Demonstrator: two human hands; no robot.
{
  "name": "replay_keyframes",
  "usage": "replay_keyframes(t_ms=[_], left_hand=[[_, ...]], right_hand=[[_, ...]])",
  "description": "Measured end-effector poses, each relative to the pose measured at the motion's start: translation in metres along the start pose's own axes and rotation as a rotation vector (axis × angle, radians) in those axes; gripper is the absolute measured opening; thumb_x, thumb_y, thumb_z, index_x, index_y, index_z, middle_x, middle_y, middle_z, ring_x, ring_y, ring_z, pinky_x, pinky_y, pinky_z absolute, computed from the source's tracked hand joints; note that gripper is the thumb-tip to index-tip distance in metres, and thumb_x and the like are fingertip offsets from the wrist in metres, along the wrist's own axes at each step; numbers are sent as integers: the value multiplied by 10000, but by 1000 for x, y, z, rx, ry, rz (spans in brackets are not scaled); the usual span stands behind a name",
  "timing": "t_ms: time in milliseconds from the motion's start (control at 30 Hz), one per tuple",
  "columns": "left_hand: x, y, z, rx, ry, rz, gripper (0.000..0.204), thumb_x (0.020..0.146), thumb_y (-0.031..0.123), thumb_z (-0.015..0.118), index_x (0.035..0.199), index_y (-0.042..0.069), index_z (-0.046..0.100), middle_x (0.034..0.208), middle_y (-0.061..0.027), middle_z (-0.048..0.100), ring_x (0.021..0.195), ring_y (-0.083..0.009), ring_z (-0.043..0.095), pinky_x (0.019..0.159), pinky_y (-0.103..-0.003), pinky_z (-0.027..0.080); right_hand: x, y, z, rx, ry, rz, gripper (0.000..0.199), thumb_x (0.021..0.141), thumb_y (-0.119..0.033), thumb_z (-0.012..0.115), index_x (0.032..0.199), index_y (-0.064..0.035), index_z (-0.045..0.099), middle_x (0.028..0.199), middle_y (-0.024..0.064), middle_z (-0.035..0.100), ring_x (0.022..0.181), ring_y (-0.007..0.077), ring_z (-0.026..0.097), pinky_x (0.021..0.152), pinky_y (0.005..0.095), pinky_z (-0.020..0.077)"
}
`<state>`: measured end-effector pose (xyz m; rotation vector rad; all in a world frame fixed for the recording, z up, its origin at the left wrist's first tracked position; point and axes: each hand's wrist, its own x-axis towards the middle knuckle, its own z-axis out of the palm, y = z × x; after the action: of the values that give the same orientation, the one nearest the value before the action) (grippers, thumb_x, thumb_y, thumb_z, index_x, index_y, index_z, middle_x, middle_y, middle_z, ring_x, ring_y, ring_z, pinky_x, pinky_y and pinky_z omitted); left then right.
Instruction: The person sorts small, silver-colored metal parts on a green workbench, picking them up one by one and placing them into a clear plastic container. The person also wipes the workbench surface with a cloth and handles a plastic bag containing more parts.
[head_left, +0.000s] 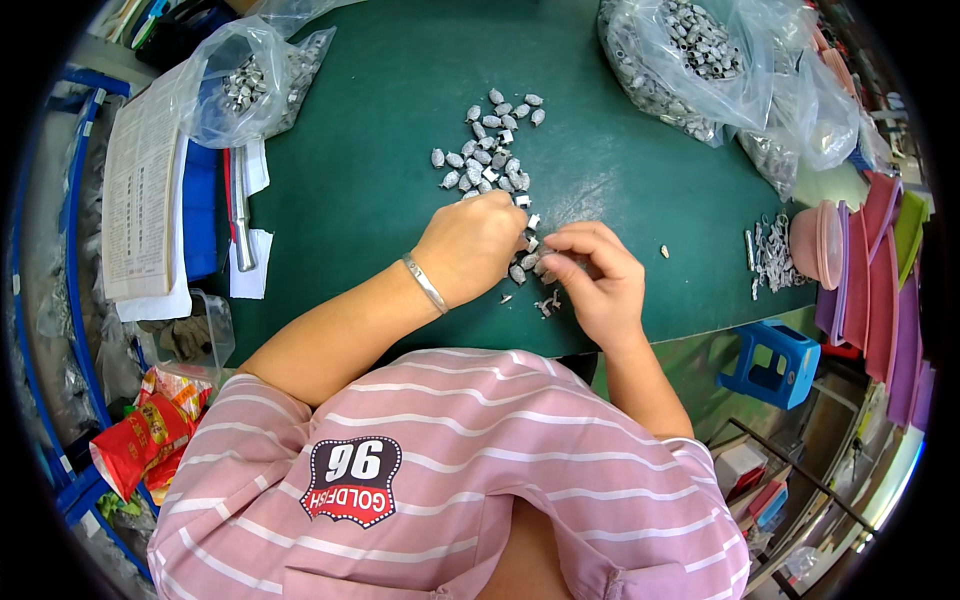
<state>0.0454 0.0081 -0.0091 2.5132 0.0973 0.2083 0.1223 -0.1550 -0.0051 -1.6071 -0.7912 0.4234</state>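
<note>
While a green counter (350, 190) spans the middle, a blue rack (72, 230) stands left and a blue stool (795, 362) right | grey metal parts (483, 157): clustered mid-counter, long axes crosswise, slanted or lengthwise | left hand (475, 245): fingers curled; right hand (605, 288): fingers bent; whether gripping, cannot tell

Near the centre, the left hand (478, 245) and right hand (605, 290) curl close together; small grey parts (482, 156) lie toward twelve o'clock, a blue stool (797, 362) toward three o'clock.
</note>
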Motion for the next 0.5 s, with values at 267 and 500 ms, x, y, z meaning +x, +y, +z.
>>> replay_keyframes(t_ms=[267, 500], left_hand=[[2, -5, -2, -243, 39, 58, 99, 714, 37, 651, 809, 41, 621, 760, -82, 548, 688, -238, 577, 609, -340, 465], [-15, 3, -21, -1770, -171, -609, 161, 847, 87, 604, 995, 30, 572, 860, -36, 568, 685, -71, 501, 541, -183, 392]], right_hand=[[-4, 11, -5, 979, 34, 550, 142, 868, -69, 563, 975, 24, 582, 841, 105, 628, 717, 160, 624, 588, 246, 532], [-4, 9, -3, 1087, -26, 561, 146, 874, -83, 556, 975, 20, 576, 861, 131, 631, 732, 165, 630, 593, 254, 539]])
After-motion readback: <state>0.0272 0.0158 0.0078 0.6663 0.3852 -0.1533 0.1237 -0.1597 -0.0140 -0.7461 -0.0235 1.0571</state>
